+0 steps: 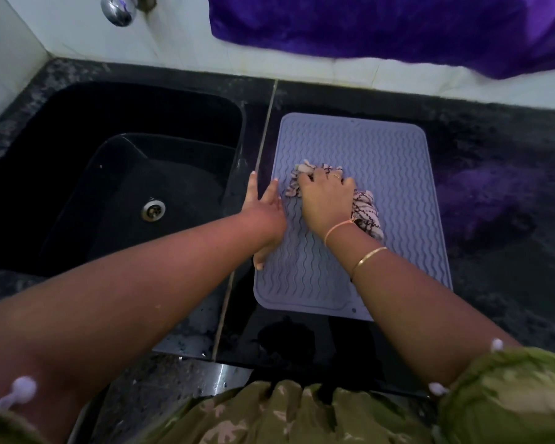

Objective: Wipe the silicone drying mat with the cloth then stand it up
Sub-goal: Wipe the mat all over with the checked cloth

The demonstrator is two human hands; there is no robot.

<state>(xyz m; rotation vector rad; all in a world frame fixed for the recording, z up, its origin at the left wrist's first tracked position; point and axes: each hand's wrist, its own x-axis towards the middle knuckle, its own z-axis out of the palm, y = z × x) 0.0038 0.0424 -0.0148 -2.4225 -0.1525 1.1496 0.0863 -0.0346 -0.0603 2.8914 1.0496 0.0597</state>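
A pale lilac silicone drying mat with wavy ridges lies flat on the dark counter, right of the sink. My right hand grips a bunched white cloth with dark pattern and presses it onto the middle of the mat. My left hand lies with straight fingers along the mat's left edge, its thumb resting on the mat lower down. Part of the cloth is hidden under my right hand.
A deep black sink with a metal drain sits to the left. A chrome tap is on the white tiled wall. A purple fabric hangs above the counter. Dark granite counter extends right.
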